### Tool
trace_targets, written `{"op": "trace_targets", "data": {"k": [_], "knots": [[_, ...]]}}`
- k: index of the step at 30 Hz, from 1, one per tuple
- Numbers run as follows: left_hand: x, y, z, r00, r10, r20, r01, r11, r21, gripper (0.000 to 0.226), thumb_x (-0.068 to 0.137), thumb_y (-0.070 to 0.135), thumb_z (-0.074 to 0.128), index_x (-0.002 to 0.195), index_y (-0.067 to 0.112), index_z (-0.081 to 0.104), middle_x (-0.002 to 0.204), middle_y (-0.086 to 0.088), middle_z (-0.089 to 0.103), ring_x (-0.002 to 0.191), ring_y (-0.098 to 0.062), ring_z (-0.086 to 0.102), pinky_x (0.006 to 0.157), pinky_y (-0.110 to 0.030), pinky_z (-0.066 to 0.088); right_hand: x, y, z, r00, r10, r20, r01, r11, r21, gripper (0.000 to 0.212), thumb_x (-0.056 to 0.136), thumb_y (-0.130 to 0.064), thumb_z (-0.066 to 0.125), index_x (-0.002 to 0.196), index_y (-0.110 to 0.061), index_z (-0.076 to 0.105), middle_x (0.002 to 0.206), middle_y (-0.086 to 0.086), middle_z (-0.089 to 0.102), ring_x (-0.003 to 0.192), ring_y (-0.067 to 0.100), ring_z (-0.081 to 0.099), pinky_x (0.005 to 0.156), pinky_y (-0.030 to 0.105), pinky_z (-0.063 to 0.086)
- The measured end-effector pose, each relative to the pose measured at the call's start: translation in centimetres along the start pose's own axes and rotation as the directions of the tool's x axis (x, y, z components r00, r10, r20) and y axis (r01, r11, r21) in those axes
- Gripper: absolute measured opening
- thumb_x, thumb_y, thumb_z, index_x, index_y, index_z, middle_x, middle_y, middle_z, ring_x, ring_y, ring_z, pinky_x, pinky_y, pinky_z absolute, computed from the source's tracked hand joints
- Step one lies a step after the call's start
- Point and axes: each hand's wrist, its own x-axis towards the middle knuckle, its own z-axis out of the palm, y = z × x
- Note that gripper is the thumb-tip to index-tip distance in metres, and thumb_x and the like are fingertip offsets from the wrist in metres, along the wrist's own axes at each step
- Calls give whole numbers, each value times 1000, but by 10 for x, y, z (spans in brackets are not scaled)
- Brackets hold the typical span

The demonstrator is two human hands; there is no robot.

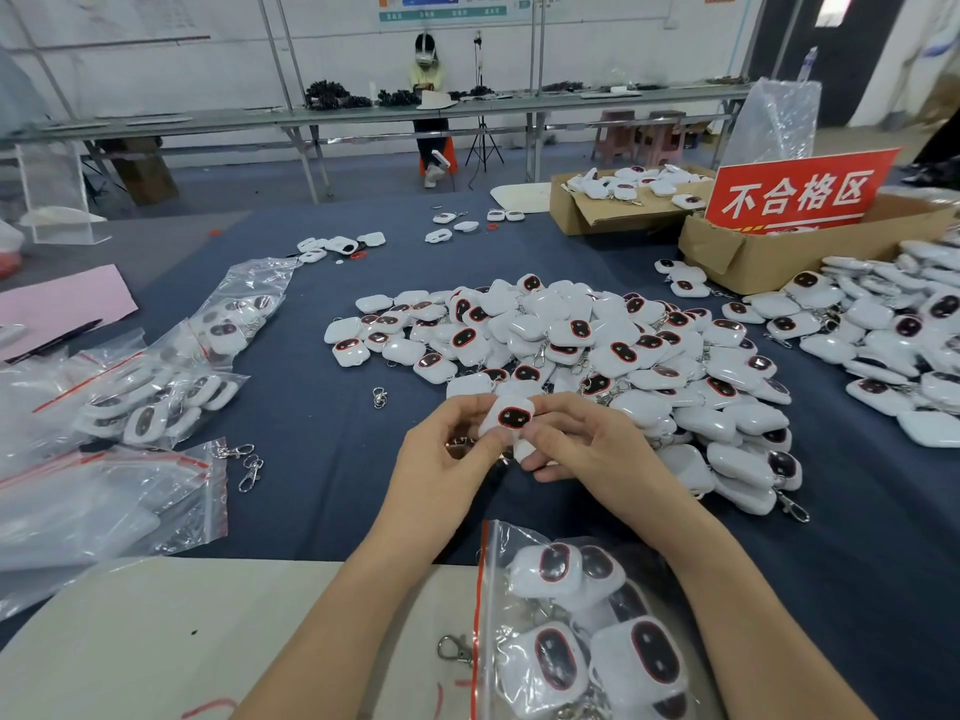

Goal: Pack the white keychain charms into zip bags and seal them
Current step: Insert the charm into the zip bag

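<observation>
Head view: left hand point(447, 454) and right hand point(587, 449) pinch one white charm point(511, 415).
It is held over the blue surface point(311, 407), just beside the loose pile point(597, 345); a zip bag point(571, 615) with charms lies between the forearms.

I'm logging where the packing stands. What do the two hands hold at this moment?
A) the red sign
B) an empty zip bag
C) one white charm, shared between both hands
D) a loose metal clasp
C: the left hand and the right hand both pinch a single white charm, dark face up, above the blue cloth.
</observation>
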Motion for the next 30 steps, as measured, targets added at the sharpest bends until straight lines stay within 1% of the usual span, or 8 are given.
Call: {"op": "trace_targets", "data": {"k": [2,4,8,14,21,23,26,30], "knots": [[-1,0,1,999,41,-21,-39,996,83,22,95,14,70,111,29,72,102,13,74,91,-5,67,81,-14,50,-2,-2,1,1000,-24,19,24,1000,3,22,91,-19,72,99,-40,73,90,1,76,80,18,74,69,26,60],[-3,0,2,996,93,-10,-90,984,155,24,95,16,70,111,33,71,106,16,69,94,-2,65,83,-13,48,-3,-4,2,999,-44,6,44,997,58,17,86,-23,75,98,-35,75,90,4,76,82,19,74,72,26,60],[-5,-1,0,996,89,-18,-88,994,60,23,93,24,73,110,39,70,103,15,72,96,-6,68,82,-16,53,-5,-4,0,998,-60,20,55,976,211,18,79,-26,75,97,-25,75,99,12,77,93,19,74,79,22,58],[-4,1,0,994,110,8,-110,994,-1,23,93,15,73,96,37,74,94,12,77,90,-3,71,77,-10,50,-5,-2,-2,997,-45,60,26,958,286,19,77,-23,77,96,-24,76,104,15,76,95,22,72,83,22,56],[-4,1,0,995,102,19,-102,995,-8,17,92,13,73,102,26,73,95,11,76,89,-4,70,80,-13,51,-7,-4,-1,998,-50,38,39,965,261,15,75,-18,77,90,-23,77,101,13,77,94,20,72,85,23,57],[-4,1,0,997,58,54,-55,998,-43,15,96,21,69,111,24,70,101,10,76,91,-6,70,80,-15,52,-6,-5,-1,998,-64,29,55,971,233,15,80,-10,76,91,-21,75,105,11,77,100,20,72,88,23,55],[-1,-1,-1,997,-16,80,21,998,-56,26,99,28,63,124,21,65,100,1,75,85,-8,69,81,-22,55,-6,-3,0,994,-82,74,63,971,233,28,86,8,68,93,-18,74,113,6,75,106,17,71,87,20,53],[2,-5,-1,998,-36,54,38,998,-48,26,97,16,67,120,29,63,87,3,72,76,-5,66,77,-21,54,-5,0,-1,990,-43,137,14,979,203,42,90,6,65,116,-27,70,125,3,70,116,22,67,100,28,52]]}}
